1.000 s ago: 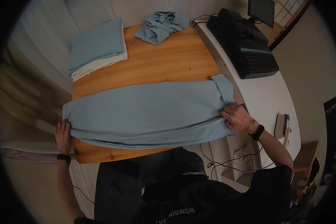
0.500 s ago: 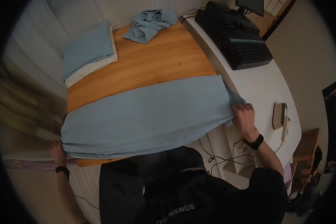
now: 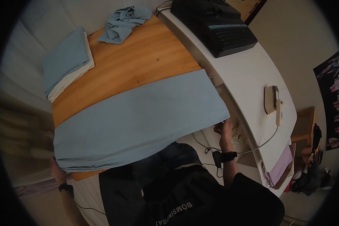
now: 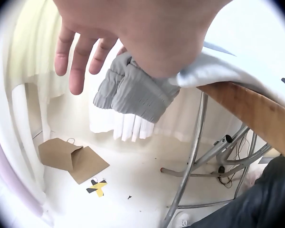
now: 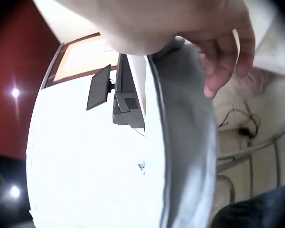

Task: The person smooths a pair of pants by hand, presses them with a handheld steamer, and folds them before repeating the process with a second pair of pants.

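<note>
At the far left the left hand (image 3: 57, 170) sits at the sheet's (image 3: 139, 120) left end, just off the tabletop (image 3: 139, 64) edge; in the left-wrist view the palm (image 4: 147, 33) presses on a bunched grey-blue end of cloth (image 4: 133, 90) while the fingers (image 4: 80, 66) hang spread and loose, so its grip looks like a relaxed press more than a pinch. The sheet lies as a long folded band across the near part of the tabletop, its stacked edges showing at the left end and its near side hanging over the front edge. Behind it, a folded pile (image 3: 66, 62) sits at the far left corner and a crumpled cloth (image 3: 120, 22) lies further along the back edge. To the right, the right hand (image 3: 226, 130) is below the sheet's right corner, between the tabletop and a white desk (image 3: 248, 75); in the right-wrist view its fingers (image 5: 225, 57) curl round the sheet's edge (image 5: 185, 133), pinching it. Further right, the desk carries a black keyboard device (image 3: 222, 30) and a small beige object (image 3: 271, 100). By my reading, the lengthwise folds are done and the band is smooth; the crosswise folds are left, and the crumpled cloth is yet to be folded
</note>
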A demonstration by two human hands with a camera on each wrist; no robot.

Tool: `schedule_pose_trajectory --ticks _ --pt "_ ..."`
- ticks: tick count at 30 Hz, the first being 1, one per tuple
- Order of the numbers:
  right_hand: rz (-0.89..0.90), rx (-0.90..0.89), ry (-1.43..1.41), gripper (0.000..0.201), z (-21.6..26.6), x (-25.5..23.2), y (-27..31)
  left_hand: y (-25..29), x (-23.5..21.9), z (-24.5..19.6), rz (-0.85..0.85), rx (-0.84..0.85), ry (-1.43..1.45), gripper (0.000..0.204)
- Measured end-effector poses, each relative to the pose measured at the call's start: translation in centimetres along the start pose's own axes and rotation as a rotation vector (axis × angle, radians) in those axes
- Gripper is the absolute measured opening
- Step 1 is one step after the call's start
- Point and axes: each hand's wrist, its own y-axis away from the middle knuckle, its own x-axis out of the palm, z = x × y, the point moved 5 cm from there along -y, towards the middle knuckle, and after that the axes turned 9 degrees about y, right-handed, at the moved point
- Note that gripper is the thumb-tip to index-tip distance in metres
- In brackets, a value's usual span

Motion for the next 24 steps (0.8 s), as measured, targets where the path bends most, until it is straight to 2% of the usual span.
schedule_pose_trajectory --ticks 1,3,4,6,7,8,9,10,12,13,15,17,19,21,22,24 --pt "-0.007 0.003 -0.004 0.067 -0.3 0.1 0.1 0.2 0.1 -0.1 -0.009 0.0 0.07 0.042" --pt "0.307 0.096 -0.208 0.079 -1.0 2.0 0.5 0.6 1.1 0.8 -0.018 -0.001 0.142 0.048" --pt "0.306 0.096 -0.209 0.079 -0.8 2.4 0.5 0.3 2.2 2.3 -0.047 0.006 0.149 0.051" --pt "0.321 0.372 -0.57 0.087 -1.2 3.8 1.0 -0.4 4.7 6.5 -0.075 0.014 0.157 0.054" --pt "0.318 0.372 -0.571 0.087 -1.3 4.4 1.2 -0.9 6.7 9.6 0.042 -0.065 0.301 0.054" --pt "0.355 0.477 -0.661 0.087 -1.8 5.3 1.6 -1.4 8.4 11.4 0.159 -0.143 0.444 0.055" --pt "0.393 0.58 -0.75 0.087 -2.2 6.3 1.9 -1.9 9.2 11.8 0.158 -0.139 0.446 0.055" --pt "0.391 0.577 -0.752 0.087 -2.9 7.1 1.7 -2.3 10.1 12.0 0.17 -0.161 0.598 0.055" --pt "0.787 0.39 -0.926 0.083 -2.6 9.6 1.9 -3.0 11.4 12.5 0.192 -0.204 0.896 0.056" --pt "0.793 0.39 -0.928 0.083 -2.5 9.8 1.6 -3.2 11.8 12.9 0.198 -0.227 1.043 0.057" --pt "0.47 0.21 -1.087 0.084 -1.8 8.2 -0.3 -3.1 12.2 13.7 0.211 -0.276 1.336 0.058" --pt "0.417 0.202 -1.137 0.084 0.1 5.8 -0.7 -3.6 12.6 13.5 0.23 -0.313 1.637 0.06" --pt "0.357 0.185 -1.18 0.083 2.0 3.4 -0.7 -3.8 12.6 13.0 0.204 -0.323 1.705 0.054" --pt "0.386 0.012 -0.804 0.08 3.5 1.9 -0.7 -3.5 11.7 11.8 0.182 -0.338 1.769 0.049" --pt "0.379 0.01 -0.805 0.08 3.7 1.5 -0.8 -3.2 10.4 10.1 0.189 -0.303 1.762 0.05" --pt "0.404 0.083 -0.517 0.074 3.5 1.6 -0.8 -2.7 7.7 6.6 0.198 -0.26 1.752 0.05"
